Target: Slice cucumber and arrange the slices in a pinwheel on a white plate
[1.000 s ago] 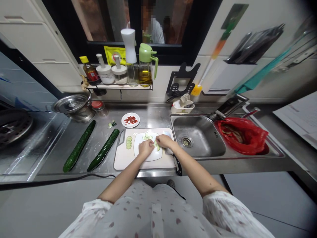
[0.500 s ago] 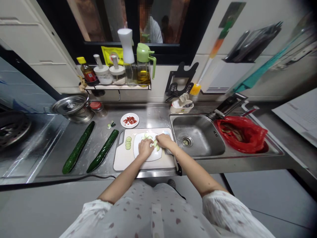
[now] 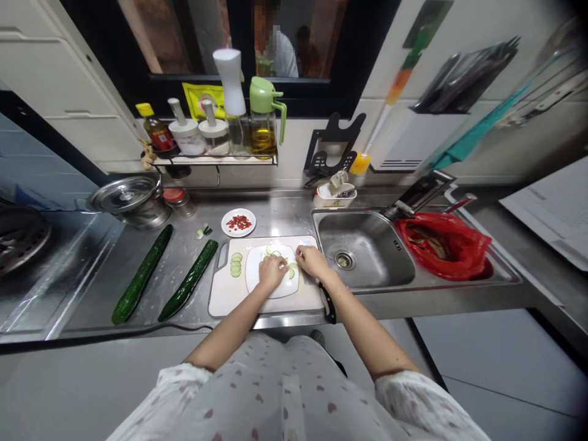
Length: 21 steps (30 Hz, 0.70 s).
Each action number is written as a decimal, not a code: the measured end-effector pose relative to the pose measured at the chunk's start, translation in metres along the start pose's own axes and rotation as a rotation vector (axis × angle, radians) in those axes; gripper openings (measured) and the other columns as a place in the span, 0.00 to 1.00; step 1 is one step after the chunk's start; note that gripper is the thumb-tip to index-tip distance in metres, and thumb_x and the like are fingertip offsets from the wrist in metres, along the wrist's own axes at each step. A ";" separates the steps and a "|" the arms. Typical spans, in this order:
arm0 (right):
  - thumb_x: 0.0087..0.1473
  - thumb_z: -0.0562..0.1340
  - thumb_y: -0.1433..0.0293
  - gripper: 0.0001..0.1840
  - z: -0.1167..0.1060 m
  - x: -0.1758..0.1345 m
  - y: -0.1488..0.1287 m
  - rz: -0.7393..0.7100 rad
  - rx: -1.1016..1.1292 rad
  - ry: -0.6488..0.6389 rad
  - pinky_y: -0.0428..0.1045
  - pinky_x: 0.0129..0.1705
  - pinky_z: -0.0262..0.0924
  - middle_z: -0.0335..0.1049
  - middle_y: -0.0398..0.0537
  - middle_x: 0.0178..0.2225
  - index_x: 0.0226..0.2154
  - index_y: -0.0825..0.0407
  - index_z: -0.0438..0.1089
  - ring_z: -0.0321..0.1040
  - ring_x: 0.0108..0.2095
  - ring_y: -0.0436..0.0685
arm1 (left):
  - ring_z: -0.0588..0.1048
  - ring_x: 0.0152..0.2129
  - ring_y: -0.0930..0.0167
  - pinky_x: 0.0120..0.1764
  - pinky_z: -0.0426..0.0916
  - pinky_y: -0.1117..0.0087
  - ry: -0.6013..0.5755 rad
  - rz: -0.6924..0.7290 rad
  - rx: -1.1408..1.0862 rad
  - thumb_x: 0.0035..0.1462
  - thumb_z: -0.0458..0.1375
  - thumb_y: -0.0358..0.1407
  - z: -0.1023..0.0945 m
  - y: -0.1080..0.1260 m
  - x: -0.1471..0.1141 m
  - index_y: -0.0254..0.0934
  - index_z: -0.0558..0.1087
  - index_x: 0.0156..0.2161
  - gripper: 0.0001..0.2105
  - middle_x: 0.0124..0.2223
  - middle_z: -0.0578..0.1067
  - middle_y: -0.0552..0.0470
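Observation:
A white plate (image 3: pixel 269 290) rests on the cutting board (image 3: pixel 223 300). Pale green cucumber slices (image 3: pixel 292 271) lie along its right side, with others near its top edge. Over the plate, my left hand (image 3: pixel 272 274) has its fingers bent together, with slices at the fingertips. My right hand (image 3: pixel 313 262) is closed at the plate's right edge, its fingertips pinched; what they hold, if anything, is too small to tell. A short row of slices overlaps on the board left of the plate. The knife (image 3: pixel 327 304) lies under my right wrist, its black handle showing and its blade mostly hidden.
Two whole cucumbers (image 3: pixel 143 274) lie to the left. Behind the board stand a small dish (image 3: pixel 238 231) of red chopped pieces and a few cucumber ends (image 3: pixel 203 231). To the right are the sink (image 3: pixel 367 250) and a red plastic bag (image 3: pixel 443 248). A condiment shelf (image 3: pixel 215 161) hangs behind.
My right hand has moved slightly right, away from the slices, uncovering more of them. My left hand stays over the plate, its fingers slightly shifted. The whole view has shifted a little.

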State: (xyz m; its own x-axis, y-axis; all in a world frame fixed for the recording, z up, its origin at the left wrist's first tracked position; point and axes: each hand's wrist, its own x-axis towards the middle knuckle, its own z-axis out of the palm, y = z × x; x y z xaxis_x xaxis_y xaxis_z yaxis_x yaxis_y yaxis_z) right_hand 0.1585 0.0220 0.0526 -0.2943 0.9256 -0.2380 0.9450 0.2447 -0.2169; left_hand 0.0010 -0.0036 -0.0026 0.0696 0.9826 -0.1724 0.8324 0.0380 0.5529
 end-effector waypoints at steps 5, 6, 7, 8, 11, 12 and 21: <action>0.63 0.52 0.68 0.14 0.019 -0.027 -0.008 -0.052 -0.055 0.047 0.48 0.42 0.52 0.70 0.54 0.42 0.44 0.51 0.71 0.61 0.45 0.58 | 0.69 0.42 0.64 0.44 0.59 0.66 0.009 0.006 -0.030 0.56 0.58 0.39 -0.001 0.001 -0.003 0.42 0.77 0.41 0.09 0.41 0.76 0.49; 0.63 0.52 0.68 0.14 0.024 -0.030 -0.010 -0.054 -0.066 0.041 0.48 0.42 0.52 0.69 0.54 0.42 0.44 0.50 0.72 0.61 0.44 0.59 | 0.69 0.42 0.64 0.44 0.59 0.66 0.009 0.006 -0.034 0.56 0.58 0.39 -0.002 0.001 -0.003 0.42 0.77 0.42 0.09 0.40 0.76 0.49; 0.63 0.52 0.67 0.14 0.028 -0.033 -0.012 -0.054 -0.073 0.037 0.48 0.42 0.53 0.68 0.54 0.42 0.44 0.49 0.72 0.60 0.44 0.59 | 0.69 0.42 0.64 0.44 0.59 0.66 0.009 0.007 -0.036 0.56 0.59 0.39 -0.002 0.001 -0.004 0.42 0.76 0.42 0.09 0.40 0.76 0.49; 0.63 0.52 0.66 0.15 0.032 -0.034 -0.014 -0.047 -0.076 0.037 0.49 0.41 0.53 0.68 0.54 0.42 0.45 0.49 0.72 0.60 0.44 0.59 | 0.69 0.42 0.64 0.44 0.59 0.66 0.011 0.008 -0.036 0.56 0.59 0.39 -0.003 0.001 -0.004 0.42 0.76 0.42 0.10 0.40 0.76 0.49; 0.64 0.52 0.65 0.16 0.040 -0.035 -0.016 -0.024 -0.070 0.047 0.49 0.41 0.53 0.67 0.53 0.41 0.46 0.47 0.73 0.60 0.44 0.59 | 0.69 0.43 0.63 0.45 0.58 0.65 0.014 0.013 -0.021 0.57 0.58 0.42 -0.003 -0.001 -0.006 0.43 0.76 0.44 0.11 0.41 0.75 0.48; 0.64 0.52 0.65 0.16 0.041 -0.035 -0.016 -0.019 -0.066 0.050 0.49 0.42 0.53 0.66 0.53 0.40 0.46 0.47 0.73 0.59 0.43 0.59 | 0.68 0.43 0.63 0.45 0.58 0.65 0.014 0.012 -0.010 0.58 0.57 0.42 -0.003 -0.002 -0.006 0.44 0.76 0.44 0.12 0.42 0.75 0.48; 0.64 0.51 0.65 0.18 0.046 -0.032 -0.014 -0.004 -0.050 0.064 0.49 0.41 0.52 0.67 0.52 0.40 0.48 0.44 0.73 0.59 0.43 0.58 | 0.67 0.47 0.61 0.48 0.56 0.62 0.033 -0.012 0.100 0.59 0.56 0.46 -0.001 -0.002 -0.007 0.47 0.76 0.46 0.13 0.45 0.74 0.48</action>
State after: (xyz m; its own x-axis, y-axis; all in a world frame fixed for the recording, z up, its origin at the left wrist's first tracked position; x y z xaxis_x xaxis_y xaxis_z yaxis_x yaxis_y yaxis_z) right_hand 0.1478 -0.0244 0.0202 -0.2900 0.9408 -0.1754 0.9502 0.2613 -0.1695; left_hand -0.0019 -0.0100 -0.0022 0.0428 0.9877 -0.1505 0.8841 0.0327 0.4662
